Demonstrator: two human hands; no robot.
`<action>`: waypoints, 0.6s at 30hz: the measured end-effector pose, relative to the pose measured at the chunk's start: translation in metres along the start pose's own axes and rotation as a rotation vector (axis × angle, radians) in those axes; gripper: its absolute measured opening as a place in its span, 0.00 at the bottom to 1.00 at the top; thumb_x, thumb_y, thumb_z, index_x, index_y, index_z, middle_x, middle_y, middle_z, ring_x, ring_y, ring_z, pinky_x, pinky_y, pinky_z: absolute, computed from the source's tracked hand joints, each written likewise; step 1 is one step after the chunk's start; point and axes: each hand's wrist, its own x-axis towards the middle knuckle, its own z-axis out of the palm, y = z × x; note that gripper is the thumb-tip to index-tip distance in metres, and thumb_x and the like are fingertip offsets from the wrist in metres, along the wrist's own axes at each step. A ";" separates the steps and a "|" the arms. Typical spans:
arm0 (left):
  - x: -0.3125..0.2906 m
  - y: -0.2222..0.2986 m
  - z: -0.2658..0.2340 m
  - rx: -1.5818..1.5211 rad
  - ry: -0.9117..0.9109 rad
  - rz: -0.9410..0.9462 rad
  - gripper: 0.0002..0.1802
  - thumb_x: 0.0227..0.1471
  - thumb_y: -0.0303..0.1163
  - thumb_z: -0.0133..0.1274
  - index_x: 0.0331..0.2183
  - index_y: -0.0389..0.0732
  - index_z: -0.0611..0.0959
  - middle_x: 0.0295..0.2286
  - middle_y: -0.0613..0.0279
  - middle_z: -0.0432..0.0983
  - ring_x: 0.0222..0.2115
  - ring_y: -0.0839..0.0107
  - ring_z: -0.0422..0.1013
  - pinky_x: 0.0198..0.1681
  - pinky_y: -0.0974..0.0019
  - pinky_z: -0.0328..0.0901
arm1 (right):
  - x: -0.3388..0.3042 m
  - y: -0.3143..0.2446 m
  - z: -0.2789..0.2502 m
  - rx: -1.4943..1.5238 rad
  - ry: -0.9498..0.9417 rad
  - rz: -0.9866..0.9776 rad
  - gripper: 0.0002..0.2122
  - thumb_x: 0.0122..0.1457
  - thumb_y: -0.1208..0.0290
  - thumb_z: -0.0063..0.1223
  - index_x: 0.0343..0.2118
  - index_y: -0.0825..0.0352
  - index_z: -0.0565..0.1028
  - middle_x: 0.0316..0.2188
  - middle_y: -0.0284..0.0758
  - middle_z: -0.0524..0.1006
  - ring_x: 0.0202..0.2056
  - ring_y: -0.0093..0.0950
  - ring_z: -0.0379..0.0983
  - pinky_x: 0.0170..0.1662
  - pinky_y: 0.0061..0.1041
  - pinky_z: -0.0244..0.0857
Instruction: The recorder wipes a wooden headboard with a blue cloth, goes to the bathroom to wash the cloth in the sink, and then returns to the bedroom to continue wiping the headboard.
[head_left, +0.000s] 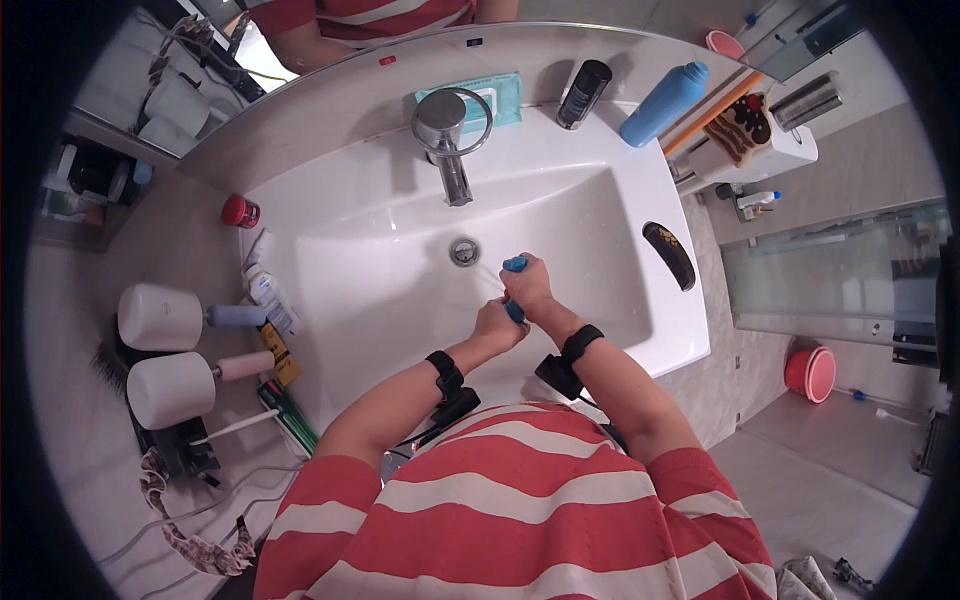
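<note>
Bold red-and-cream striped T-shirt (pixel 520 505) here, with short sleeves (pixel 318 505).
Black wristbands (pixel 580 343), each with a boxy black module (pixel 558 377) and thin dark cable (pixel 590 402).

A blue bottle (pixel 663 106) stands near a black canister (pixel 584 95).

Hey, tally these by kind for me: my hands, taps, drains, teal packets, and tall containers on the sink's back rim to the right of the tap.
Hands: 2, the left hand and the right hand, both gripping something blue
Tap: 1
Drain: 1
Teal packet: 1
Tall containers: 2, a black can and a blue bottle
Total: 7
</note>
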 end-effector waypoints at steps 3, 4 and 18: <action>0.002 -0.003 0.003 -0.003 0.117 0.003 0.17 0.31 0.32 0.55 0.27 0.34 0.72 0.22 0.49 0.73 0.28 0.53 0.70 0.32 0.60 0.64 | -0.001 0.006 0.003 -0.031 0.087 -0.028 0.06 0.42 0.75 0.50 0.22 0.71 0.66 0.13 0.33 0.67 0.13 0.24 0.66 0.16 0.24 0.61; 0.000 0.000 -0.002 -0.009 0.146 0.041 0.19 0.30 0.32 0.56 0.29 0.35 0.72 0.25 0.48 0.73 0.29 0.54 0.70 0.33 0.60 0.65 | -0.002 0.005 0.001 -0.034 0.088 -0.029 0.06 0.42 0.75 0.50 0.22 0.71 0.66 0.13 0.33 0.67 0.13 0.24 0.66 0.16 0.24 0.61; -0.052 0.077 -0.088 -1.224 -0.971 0.095 0.23 0.39 0.41 0.51 0.34 0.31 0.72 0.26 0.51 0.70 0.23 0.66 0.69 0.23 0.69 0.64 | -0.034 -0.099 -0.103 0.995 -0.794 -0.305 0.39 0.44 0.42 0.44 0.54 0.64 0.53 0.54 0.41 0.54 0.56 0.40 0.46 0.54 0.39 0.43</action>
